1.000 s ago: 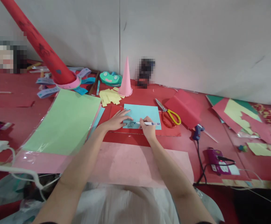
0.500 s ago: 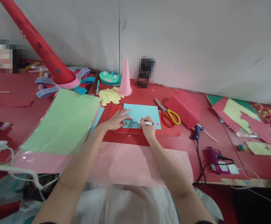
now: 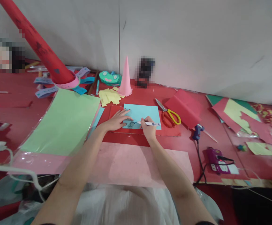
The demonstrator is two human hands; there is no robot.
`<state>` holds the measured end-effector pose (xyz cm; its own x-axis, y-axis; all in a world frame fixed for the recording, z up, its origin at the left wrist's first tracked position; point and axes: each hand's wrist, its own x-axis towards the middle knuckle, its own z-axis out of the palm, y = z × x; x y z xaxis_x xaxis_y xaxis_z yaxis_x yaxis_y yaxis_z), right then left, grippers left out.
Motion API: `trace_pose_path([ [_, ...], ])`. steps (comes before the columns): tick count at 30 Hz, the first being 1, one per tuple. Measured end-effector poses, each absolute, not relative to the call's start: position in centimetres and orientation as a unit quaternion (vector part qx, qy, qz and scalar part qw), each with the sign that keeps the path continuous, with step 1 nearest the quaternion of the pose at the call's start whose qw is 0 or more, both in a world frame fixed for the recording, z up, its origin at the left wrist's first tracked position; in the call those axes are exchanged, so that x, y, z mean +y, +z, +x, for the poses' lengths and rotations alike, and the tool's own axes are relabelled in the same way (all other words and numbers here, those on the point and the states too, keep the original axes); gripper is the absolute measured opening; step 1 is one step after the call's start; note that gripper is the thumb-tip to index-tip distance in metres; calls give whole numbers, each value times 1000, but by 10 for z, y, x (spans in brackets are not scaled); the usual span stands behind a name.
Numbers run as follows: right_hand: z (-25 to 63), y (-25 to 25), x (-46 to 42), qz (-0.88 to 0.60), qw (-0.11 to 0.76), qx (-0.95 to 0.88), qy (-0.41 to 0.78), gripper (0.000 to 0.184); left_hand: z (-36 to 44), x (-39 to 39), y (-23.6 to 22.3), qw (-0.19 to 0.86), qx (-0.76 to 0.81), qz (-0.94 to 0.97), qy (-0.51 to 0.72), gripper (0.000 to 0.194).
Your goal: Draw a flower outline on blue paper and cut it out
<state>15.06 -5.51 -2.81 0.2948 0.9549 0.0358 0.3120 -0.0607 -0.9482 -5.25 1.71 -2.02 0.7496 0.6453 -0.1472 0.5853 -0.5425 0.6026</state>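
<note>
A light blue sheet of paper (image 3: 142, 109) lies on red sheets in front of me, with a dark curved line drawn on its lower left part. My right hand (image 3: 148, 129) is closed around a white marker (image 3: 152, 123), whose tip points left and meets the paper by the line. Flat across the sheet's left edge rests my left hand (image 3: 117, 121), its fingers spread and holding nothing. Just right of the blue sheet are yellow-handled scissors (image 3: 173, 116), blades pointing up and left.
A pink paper cone (image 3: 126, 81) stands behind yellow paper strips (image 3: 109, 96). Green paper (image 3: 65, 125) in clear plastic lies left, below a tall red tube (image 3: 39, 47). To the right are folded red paper (image 3: 185, 107), a glue gun (image 3: 197, 132) and a purple power strip (image 3: 217, 161).
Both hands keep almost the same place on the blue sheet, and the marker tip stays by the drawn line. The whole view has shifted very slightly.
</note>
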Motion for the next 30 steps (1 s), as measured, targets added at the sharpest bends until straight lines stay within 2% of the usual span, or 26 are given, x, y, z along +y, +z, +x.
trace_pose_path([
  [12, 149, -25, -56, -637, 475, -495, 351, 34, -52, 18, -21, 316, 349, 881, 48, 42],
  [30, 148, -26, -55, -656, 478, -485, 324, 36, -51, 15, -14, 326, 352, 876, 44, 38],
])
